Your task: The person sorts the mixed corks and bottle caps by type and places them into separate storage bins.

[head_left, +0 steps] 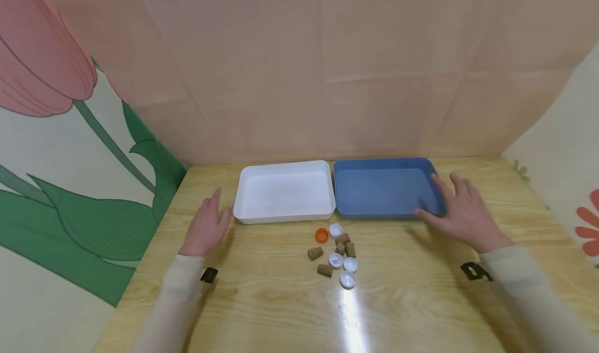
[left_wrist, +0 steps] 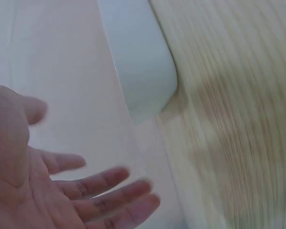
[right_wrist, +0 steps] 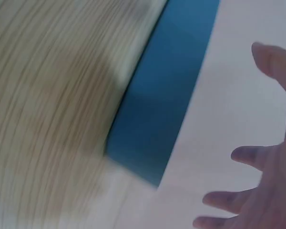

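Note:
My left hand point(head_left: 207, 229) hovers just left of the white tray point(head_left: 285, 219), its fingers spread and holding nothing. In the left wrist view its palm and loosely bent fingers point(left_wrist: 105, 183) show near the tray's corner. My right hand point(head_left: 460, 212), also holding nothing, is over the right front corner of the blue tray point(head_left: 388, 215), thumb and fingers apart. The trays stand side by side. In front of them lie several corks point(head_left: 325, 270), several white bottle caps point(head_left: 348, 279) and one orange bottle cap point(head_left: 321, 235), loosely grouped.
A wooden table point(head_left: 262, 311) carries everything. Behind the trays hangs a pinkish-beige cloth point(head_left: 323, 82). A panel with a painted tulip point(head_left: 47, 67) stands at the left, and a pale panel with a red flower point(head_left: 590, 223) at the right.

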A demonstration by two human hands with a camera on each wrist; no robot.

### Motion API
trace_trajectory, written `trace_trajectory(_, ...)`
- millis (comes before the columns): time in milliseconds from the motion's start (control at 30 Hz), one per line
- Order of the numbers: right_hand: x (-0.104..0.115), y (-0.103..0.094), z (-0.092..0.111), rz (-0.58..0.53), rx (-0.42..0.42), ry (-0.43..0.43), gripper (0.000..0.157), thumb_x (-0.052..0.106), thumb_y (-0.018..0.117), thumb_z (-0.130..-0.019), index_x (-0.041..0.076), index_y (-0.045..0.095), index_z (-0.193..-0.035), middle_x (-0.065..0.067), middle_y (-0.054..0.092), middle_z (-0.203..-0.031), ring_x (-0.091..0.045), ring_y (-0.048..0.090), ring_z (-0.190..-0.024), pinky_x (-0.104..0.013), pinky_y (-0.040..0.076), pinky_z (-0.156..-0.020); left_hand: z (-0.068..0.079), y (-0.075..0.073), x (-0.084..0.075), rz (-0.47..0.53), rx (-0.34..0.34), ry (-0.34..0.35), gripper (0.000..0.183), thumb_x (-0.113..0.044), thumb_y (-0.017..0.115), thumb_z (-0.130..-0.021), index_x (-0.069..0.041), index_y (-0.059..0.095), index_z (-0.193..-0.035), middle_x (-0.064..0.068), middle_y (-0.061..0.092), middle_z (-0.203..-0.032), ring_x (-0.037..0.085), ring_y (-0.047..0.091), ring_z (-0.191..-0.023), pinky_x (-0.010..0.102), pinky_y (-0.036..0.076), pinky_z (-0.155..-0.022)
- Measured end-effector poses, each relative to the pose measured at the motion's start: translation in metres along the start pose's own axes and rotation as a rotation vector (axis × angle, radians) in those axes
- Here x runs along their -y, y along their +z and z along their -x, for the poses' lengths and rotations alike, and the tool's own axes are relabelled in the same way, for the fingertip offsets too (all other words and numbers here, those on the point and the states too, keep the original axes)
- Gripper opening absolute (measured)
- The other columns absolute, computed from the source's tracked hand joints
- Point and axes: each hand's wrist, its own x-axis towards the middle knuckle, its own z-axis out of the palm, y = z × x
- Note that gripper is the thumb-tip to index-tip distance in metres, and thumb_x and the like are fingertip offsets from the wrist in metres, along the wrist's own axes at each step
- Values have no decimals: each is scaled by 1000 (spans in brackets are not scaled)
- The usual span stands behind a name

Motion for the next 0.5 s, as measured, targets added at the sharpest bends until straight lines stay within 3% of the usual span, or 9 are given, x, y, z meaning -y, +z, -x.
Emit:
trace_trajectory(100, 20, -2, -2, -57, -17, -53, 78, 42, 74, -88, -6, 46, -143, -40, 42, -138, -59, 41, -122, -70, 35, -95, -11, 2, -3, 11, 10, -32, 59, -28, 38, -107, 10, 29, -152, 33, 54, -130, 45, 56, -118, 59, 45, -97)
trace_trajectory(233, 55, 4, 0, -129, 14, -129, 42, 24, 75, -90, -2, 64, -121, -21, 66, -114, -35, 65, -95, -52, 54, -77, -22, 6, -7, -7, 65, -94, 53, -21, 35, -106, 11, 36, -148, 33, 51, -139, 46, 54, -124, 59, 45, -99)
trace_trajectory(333, 78, 13, 3, -192, 73, -179, 25, 17, 73, -90, 3, 70, -111, -10, 72, -98, -17, 66, -77, -36, 54, -65, -26, 11, -8, -34, 105, -114, 51, -17, 33, -105, 10, 37, -148, 32, 50, -141, 46, 54, -125, 59, 46, -97)
trace_trajectory(500, 102, 27, 5, -270, 180, -185, 22, 19, 73, -90, 7, 72, -109, 3, 68, -87, -5, 58, -70, -26, 49, -59, -27, 21, -5, -19, 125, -109, 49, -16, 32, -106, 8, 38, -148, 31, 52, -140, 45, 54, -125, 58, 46, -99)
